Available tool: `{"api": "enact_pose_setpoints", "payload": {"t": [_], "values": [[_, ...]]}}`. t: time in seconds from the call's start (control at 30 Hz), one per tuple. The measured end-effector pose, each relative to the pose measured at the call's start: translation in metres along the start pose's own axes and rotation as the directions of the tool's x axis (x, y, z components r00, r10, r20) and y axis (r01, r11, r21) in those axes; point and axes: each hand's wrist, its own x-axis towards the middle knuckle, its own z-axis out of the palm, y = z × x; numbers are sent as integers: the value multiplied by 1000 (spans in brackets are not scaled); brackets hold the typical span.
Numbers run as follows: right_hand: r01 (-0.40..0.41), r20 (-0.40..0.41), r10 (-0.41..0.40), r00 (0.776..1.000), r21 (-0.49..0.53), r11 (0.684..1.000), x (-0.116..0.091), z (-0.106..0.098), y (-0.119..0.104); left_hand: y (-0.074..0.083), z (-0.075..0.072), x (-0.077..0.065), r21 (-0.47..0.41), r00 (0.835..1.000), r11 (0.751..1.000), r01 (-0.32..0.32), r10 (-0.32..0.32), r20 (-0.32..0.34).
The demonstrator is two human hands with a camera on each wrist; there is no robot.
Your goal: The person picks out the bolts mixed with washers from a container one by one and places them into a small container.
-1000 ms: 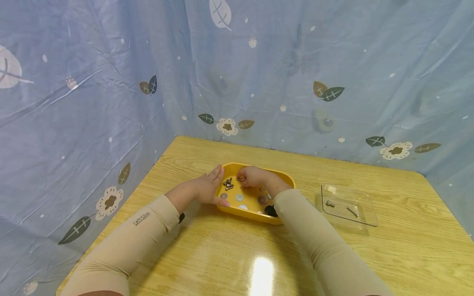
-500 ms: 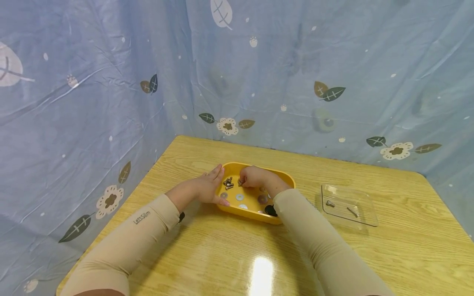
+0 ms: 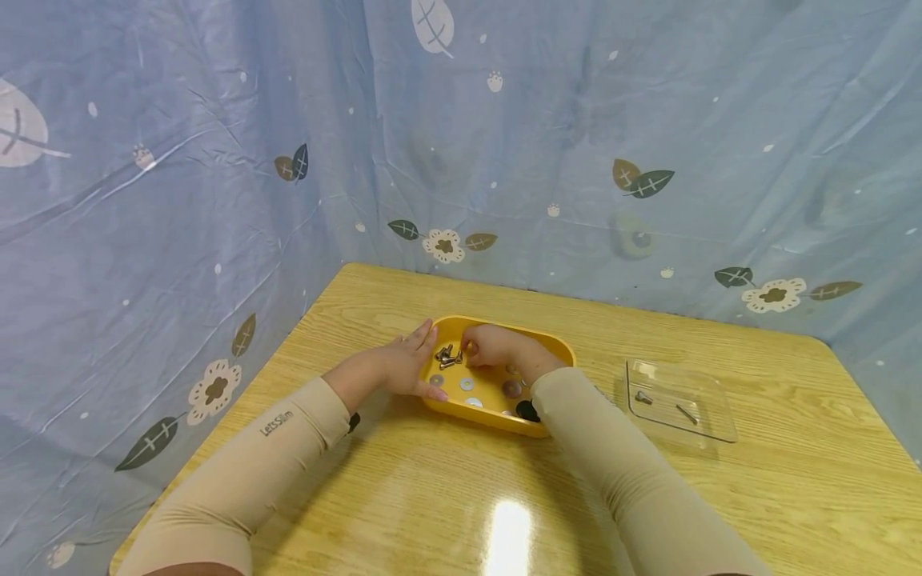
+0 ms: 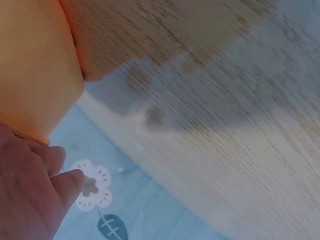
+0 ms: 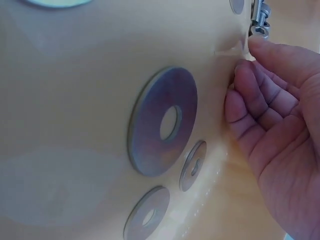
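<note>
A yellow tray [image 3: 490, 422] holds a small cluster of metal bolts [image 3: 443, 357] at its left end and several flat washers [image 3: 511, 389]. My left hand [image 3: 399, 370] rests spread at the tray's left end, fingers along the rim and thumb over the near edge. Inside the tray, my right hand [image 3: 497, 346] is just right of the bolts, fingers partly curled. One bolt [image 3: 458, 357] lies at its fingertips, beside the cluster. In the right wrist view the thumb and fingers stand apart with nothing between them, a bolt head [image 5: 259, 32] close by.
A clear plastic tray [image 3: 709, 434] with a bolt [image 3: 643, 398] and a thin metal pin [image 3: 687, 414] stands to the right on the wooden table [image 3: 418, 496]. A black piece [image 3: 527, 410] lies in the yellow tray's near right corner. Blue curtain [image 3: 547, 96] hangs behind.
My right hand has lowered a bolt from above the tray floor to beside the other bolts, and its fingers have come off it. The left hand has stayed in place.
</note>
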Motion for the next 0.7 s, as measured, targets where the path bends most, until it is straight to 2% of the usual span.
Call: {"api": "enact_pose_setpoints", "payload": {"t": [0.2,0.47,0.7], "values": [[-15,4,15,1000,28,999,0,0,-3,0,1,1,2,1000,1000,4,-4,1],[-24,-14,23,1000,-38,999,7,3,-7,-1,-2,-2,-9,1000,1000,7,-7,4],[-38,-37,36,999,-38,999,9,8,-3,-1,0,-1,9,1000,1000,-8,8,6]]}}
